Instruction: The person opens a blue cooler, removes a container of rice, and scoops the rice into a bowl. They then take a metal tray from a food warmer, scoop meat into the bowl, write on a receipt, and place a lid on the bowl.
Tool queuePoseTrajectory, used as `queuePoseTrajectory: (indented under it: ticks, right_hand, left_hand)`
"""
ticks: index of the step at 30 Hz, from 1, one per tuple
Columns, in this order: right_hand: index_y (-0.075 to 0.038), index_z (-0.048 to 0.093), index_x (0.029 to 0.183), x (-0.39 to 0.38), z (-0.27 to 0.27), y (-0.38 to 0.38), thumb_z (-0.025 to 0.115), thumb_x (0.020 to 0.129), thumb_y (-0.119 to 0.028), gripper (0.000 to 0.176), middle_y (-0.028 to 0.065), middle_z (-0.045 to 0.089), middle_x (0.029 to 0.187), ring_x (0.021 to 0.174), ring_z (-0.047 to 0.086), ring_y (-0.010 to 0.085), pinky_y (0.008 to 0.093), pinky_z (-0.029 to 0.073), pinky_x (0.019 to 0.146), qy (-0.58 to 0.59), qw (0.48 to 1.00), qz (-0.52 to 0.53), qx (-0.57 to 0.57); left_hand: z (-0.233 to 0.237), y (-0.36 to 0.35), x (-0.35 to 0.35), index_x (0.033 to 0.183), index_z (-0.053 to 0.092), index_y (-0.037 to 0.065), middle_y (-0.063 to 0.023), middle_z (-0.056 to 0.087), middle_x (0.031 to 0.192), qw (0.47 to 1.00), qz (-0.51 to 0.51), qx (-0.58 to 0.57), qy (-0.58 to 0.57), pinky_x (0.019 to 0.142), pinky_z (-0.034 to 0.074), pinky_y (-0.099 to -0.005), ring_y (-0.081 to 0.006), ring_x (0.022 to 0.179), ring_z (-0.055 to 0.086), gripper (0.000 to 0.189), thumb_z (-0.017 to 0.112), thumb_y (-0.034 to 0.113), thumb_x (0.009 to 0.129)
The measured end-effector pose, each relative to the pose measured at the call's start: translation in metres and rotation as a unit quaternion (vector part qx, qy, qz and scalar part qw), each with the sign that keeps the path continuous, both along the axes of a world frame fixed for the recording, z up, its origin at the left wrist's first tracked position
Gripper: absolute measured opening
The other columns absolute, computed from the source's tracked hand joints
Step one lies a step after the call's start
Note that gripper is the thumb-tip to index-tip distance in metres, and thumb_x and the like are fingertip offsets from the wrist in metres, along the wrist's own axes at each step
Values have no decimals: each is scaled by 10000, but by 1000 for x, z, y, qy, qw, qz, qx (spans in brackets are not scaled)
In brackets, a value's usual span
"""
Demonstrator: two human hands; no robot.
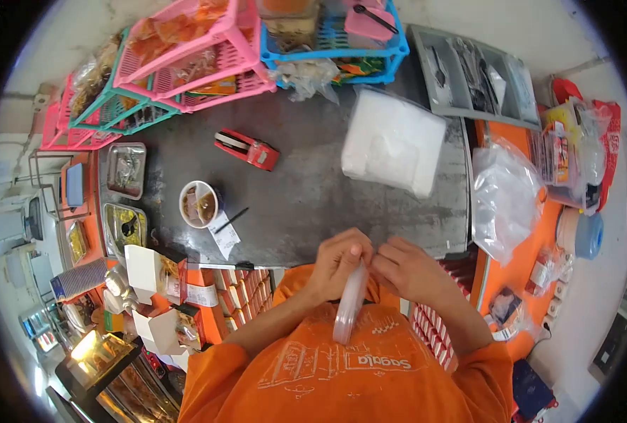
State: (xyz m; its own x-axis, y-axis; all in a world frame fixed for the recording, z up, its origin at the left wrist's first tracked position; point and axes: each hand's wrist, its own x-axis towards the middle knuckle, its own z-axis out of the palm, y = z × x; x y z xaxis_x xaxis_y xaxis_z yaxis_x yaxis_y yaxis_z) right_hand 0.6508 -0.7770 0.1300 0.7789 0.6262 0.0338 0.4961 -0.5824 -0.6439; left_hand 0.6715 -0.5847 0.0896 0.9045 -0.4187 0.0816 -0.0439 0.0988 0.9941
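Note:
In front of my chest hangs a long, narrow, translucent plastic packet (351, 307) with whitish contents. My left hand (338, 262) is closed around its upper end, thumb on top. Close beside it, my right hand (402, 268) has its fingers pinched together at the same end, where the fingers hide the packet's top. Beyond my hands on the dark table (292, 204) stands a filled paper cup (199, 204). A paper slip (225, 238) with a black pen (232, 220) over it lies beside the cup.
A red tape dispenser (248, 149) and a wrapped white stack (392, 141) lie farther back. Pink (186, 63) and blue (335, 53) baskets line the back, with a grey cutlery tray (469, 74) at right. Metal trays (126, 169) and open boxes (151, 271) stand at left.

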Motion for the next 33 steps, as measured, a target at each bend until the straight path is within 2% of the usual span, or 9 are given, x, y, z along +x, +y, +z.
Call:
queuePoseTrajectory:
  ticks: [13,16,18,20,21,22,24,27,33]
  right_hand:
    - [-63,559,788,16,20,-8,714,708,-162,201,54,521,795,792,564,243,370,494,739,-54,995,73,48]
    - [-68,535,697,18,62,-20,725,670,-73,192,60,499,745,714,535,245,345,484,639,-81,994,22,72]
    - [-70,552,657,33,91,-20,727,678,-108,180,62,515,708,692,551,239,337,487,628,-110,993,-13,-47]
    - [-92,623,726,47,135,-1,708,726,-256,185,73,553,736,658,588,227,350,512,584,-119,989,54,-74]
    - [-112,638,690,48,158,25,690,757,-206,127,86,562,730,615,590,202,331,500,530,-74,997,10,-25]
    - [-74,615,669,66,204,55,688,589,-221,182,118,612,725,600,604,221,320,467,483,-8,965,119,-232]
    - [-79,615,675,53,221,91,687,608,-216,169,115,607,730,599,605,218,319,469,483,-137,959,88,-233]
    - [-85,616,685,46,228,108,684,635,-210,150,111,601,738,599,606,213,317,472,483,-189,948,67,-248]
    - [-98,616,703,40,229,121,679,690,-196,117,103,589,753,597,608,203,315,479,482,-203,940,55,-270]
  left_hand:
    - [-52,18,10,628,444,17,-86,489,642,992,-44,-110,-49,557,363,-334,-197,607,448,603,361,466,1023]
    - [-85,48,6,590,373,58,-51,434,605,969,-134,-156,140,545,328,-324,-175,593,408,627,358,524,1010]
    - [-106,50,20,597,376,102,-21,380,590,934,31,-265,239,538,308,-315,-154,584,382,610,338,545,1015]
    - [-139,50,47,621,392,121,-9,371,601,870,309,-134,360,548,321,-313,-150,585,395,596,300,543,1031]
    - [-155,46,64,657,445,94,-21,429,646,877,344,-48,331,600,361,-324,-172,632,439,592,316,532,1033]
    - [-173,44,82,694,498,67,-33,487,690,876,381,37,292,651,402,-335,-194,679,483,592,332,521,1036]
    - [-217,67,102,903,580,-5,-82,616,920,910,246,325,73,825,441,-360,-241,879,563,557,367,491,1040]
    - [-182,96,120,1259,520,28,-108,620,1228,904,313,284,69,953,424,-370,-260,1147,556,446,416,403,1041]
    - [-31,117,84,1207,577,48,-77,606,1175,921,371,62,106,929,446,-379,-212,1083,568,348,521,313,988]
